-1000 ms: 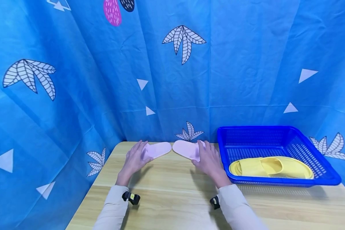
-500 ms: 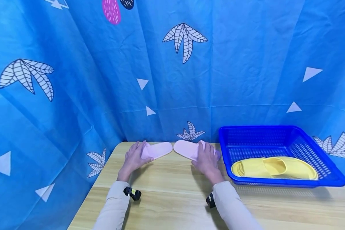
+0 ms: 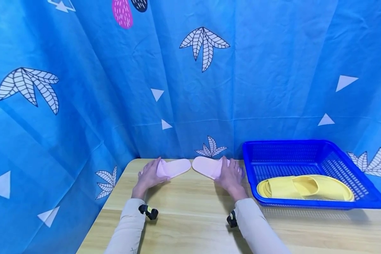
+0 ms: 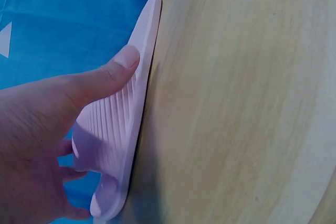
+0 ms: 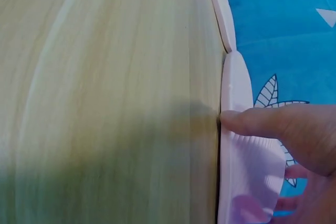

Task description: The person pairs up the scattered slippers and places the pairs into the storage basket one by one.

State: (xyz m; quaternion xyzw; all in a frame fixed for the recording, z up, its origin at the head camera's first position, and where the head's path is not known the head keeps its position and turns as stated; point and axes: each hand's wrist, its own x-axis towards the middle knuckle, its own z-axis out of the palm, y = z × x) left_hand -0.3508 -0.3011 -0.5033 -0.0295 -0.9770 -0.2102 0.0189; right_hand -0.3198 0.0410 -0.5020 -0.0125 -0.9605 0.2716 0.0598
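At the table's far edge lie two pink slippers, toe to heel line angled, with their near ends almost meeting in the head view. My left hand (image 3: 149, 176) grips the left pink slipper (image 3: 179, 166) around its strap. In the left wrist view the thumb lies along the near side of that ribbed strap (image 4: 107, 121), and the other fingers reach over the far side. Similarly, my right hand (image 3: 231, 177) holds the right pink slipper (image 3: 205, 165). The right wrist view has its thumb on the sole's near edge and the fingers beyond the strap (image 5: 257, 169).
A blue plastic basket (image 3: 333, 148) stands on the right of the wooden table (image 3: 190, 211). Inside it lies a pair of yellow slippers (image 3: 282, 187). Blue patterned curtain (image 3: 266, 70) hangs close behind the table and along its left side.
My right hand and forearm have shifted slightly left, and more of the right slipper shows beyond the fingers. The left hand stays about where it was. The head view has turned a little.
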